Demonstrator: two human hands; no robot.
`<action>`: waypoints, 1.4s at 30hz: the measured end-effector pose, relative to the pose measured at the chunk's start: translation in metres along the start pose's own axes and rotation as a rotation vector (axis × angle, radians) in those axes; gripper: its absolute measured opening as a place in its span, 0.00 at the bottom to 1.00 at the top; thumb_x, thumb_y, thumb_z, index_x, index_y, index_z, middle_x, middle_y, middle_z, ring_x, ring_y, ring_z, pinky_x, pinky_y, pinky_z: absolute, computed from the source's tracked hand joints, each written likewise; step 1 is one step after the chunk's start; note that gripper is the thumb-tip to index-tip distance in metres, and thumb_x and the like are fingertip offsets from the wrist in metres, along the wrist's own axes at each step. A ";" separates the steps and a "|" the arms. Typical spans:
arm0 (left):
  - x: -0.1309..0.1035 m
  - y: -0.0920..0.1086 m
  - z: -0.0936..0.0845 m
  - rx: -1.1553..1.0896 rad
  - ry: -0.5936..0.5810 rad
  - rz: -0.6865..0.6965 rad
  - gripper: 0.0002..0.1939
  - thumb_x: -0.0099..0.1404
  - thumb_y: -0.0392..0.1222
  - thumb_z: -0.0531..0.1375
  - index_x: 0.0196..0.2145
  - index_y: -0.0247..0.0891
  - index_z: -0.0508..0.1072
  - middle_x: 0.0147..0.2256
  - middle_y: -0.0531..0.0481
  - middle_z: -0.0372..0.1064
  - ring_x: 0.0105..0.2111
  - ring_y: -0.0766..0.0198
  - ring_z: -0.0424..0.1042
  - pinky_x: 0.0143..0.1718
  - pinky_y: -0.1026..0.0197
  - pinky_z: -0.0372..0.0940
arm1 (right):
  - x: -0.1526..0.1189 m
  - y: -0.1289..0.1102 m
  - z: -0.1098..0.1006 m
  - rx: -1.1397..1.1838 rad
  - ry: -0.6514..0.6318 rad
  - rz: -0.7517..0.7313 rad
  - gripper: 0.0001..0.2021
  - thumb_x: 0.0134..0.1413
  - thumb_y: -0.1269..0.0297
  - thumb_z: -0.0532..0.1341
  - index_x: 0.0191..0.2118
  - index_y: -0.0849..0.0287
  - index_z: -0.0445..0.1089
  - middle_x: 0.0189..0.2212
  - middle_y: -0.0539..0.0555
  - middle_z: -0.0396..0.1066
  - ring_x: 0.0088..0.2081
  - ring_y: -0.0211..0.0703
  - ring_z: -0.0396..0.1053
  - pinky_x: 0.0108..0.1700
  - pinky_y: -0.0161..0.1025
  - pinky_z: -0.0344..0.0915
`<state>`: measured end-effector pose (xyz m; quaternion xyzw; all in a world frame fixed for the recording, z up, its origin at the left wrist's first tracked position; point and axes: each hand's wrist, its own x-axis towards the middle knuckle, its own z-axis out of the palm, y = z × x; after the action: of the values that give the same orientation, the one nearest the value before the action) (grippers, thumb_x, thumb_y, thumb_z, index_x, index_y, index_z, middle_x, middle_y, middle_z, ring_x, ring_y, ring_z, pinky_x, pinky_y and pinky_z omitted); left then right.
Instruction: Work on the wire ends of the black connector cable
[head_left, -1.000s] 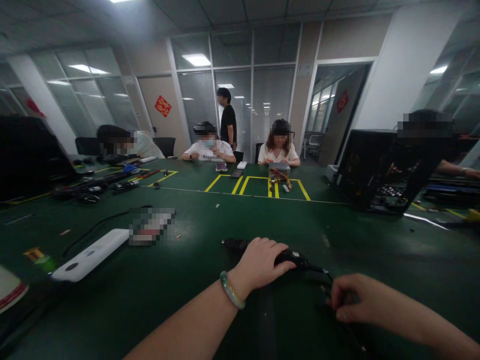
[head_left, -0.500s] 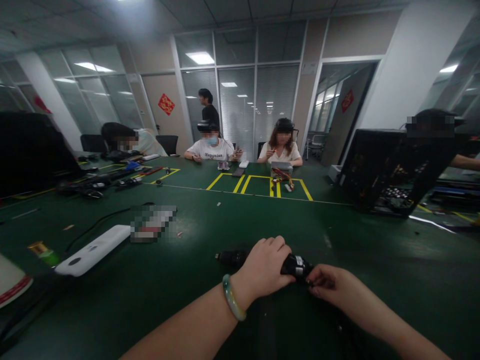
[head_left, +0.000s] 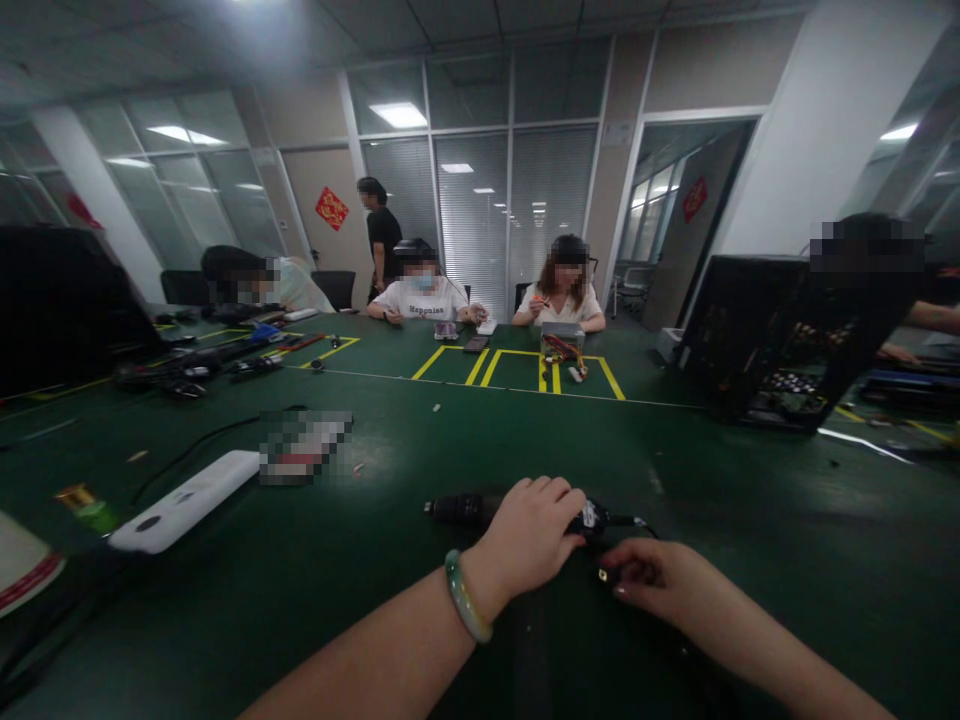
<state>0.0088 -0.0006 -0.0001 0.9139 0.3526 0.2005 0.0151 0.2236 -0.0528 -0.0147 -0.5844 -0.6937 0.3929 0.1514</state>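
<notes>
Lying on the green table is a black electric screwdriver (head_left: pixel 459 509), its bit end pointing left. My left hand (head_left: pixel 536 525), with a jade-coloured bangle on the wrist, is wrapped over the middle of its body and hides that part. A thin black cable (head_left: pixel 630 521) comes out of the tool's right end and curves behind my right hand. My right hand (head_left: pixel 645 572) is closed on a small black plug (head_left: pixel 604 575) with a shiny tip, just below the tool's rear end and apart from it.
A white power strip (head_left: pixel 191 498) lies at left beside a blurred-out flat object (head_left: pixel 307 450) and a green-and-gold item (head_left: pixel 88 506). A black computer case (head_left: pixel 750 350) stands at right. Across the table, people sit near a power supply unit (head_left: pixel 562 335) with coloured wires.
My right hand has drawn slightly away from the screwdriver's rear end, exposing the cable and the plug's shiny tip. The tool has shifted a little left. A person behind has moved left.
</notes>
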 end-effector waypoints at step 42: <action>-0.003 0.013 0.003 0.003 -0.065 0.082 0.08 0.65 0.45 0.56 0.40 0.40 0.67 0.40 0.50 0.65 0.38 0.59 0.67 0.40 0.57 0.62 | -0.006 -0.021 0.000 -0.132 0.129 0.032 0.09 0.57 0.57 0.58 0.33 0.57 0.70 0.27 0.49 0.73 0.28 0.39 0.68 0.27 0.31 0.57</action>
<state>0.0165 -0.0115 -0.0018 0.9337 0.3145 0.1705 0.0168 0.2110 -0.0588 0.0018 -0.6280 -0.6977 0.3101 0.1505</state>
